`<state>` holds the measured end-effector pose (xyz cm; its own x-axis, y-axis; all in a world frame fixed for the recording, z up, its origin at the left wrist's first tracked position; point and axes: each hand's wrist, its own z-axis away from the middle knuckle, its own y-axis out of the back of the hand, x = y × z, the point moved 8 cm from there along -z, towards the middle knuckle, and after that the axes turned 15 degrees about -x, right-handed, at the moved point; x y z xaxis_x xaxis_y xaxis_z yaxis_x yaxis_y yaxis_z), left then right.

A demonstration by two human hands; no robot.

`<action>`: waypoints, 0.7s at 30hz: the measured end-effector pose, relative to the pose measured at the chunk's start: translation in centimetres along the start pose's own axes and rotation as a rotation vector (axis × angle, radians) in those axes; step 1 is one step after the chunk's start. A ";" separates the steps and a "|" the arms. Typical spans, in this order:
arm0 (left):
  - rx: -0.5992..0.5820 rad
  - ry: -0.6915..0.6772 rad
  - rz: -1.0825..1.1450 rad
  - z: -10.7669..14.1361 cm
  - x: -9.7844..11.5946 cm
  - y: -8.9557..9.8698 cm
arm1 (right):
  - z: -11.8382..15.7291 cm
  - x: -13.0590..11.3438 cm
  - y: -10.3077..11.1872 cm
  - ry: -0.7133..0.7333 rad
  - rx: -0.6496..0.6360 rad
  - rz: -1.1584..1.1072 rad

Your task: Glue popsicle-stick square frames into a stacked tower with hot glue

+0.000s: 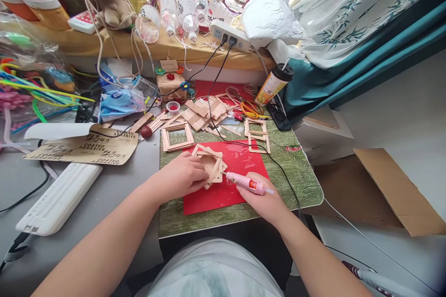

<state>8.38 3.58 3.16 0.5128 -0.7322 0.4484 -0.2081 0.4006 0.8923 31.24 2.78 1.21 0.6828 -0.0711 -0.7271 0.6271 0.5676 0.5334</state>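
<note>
My left hand [190, 172] grips the left side of a small box of stacked wooden craft sticks [216, 163], whose layers are turned against each other. In my right hand [263, 195] is a pink glue gun [245, 183], its nozzle pointing left at the right edge of the stick box. A glue stick pokes out of the gun's rear. Both rest over a red sheet [240, 158]. Behind them lie a square stick frame [177, 136] on the left and a second stick frame [258, 135] on the right.
Loose craft sticks [205, 113] are piled behind the red sheet, near orange-handled scissors [252, 110]. A lidded drink cup [274, 84] stands at the back right. A black cord [251, 145] crosses the green board [296, 176]. Sandpaper [87, 146] and a white power strip [61, 197] lie left.
</note>
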 end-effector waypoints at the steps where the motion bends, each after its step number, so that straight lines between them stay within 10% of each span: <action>1: 0.000 0.000 0.000 0.0 0.0 0.0 | 0.0 0.0 0.0 0.005 -0.003 0.004; 21: 0.005 0.002 0.005 0.0 0.2 0.1 | 0.0 0.0 0.0 0.056 -0.021 -0.058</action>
<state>8.42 3.50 3.34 0.5132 -0.7291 0.4529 -0.2147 0.4019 0.8902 31.24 2.75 1.17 0.6236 -0.0586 -0.7796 0.6565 0.5807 0.4815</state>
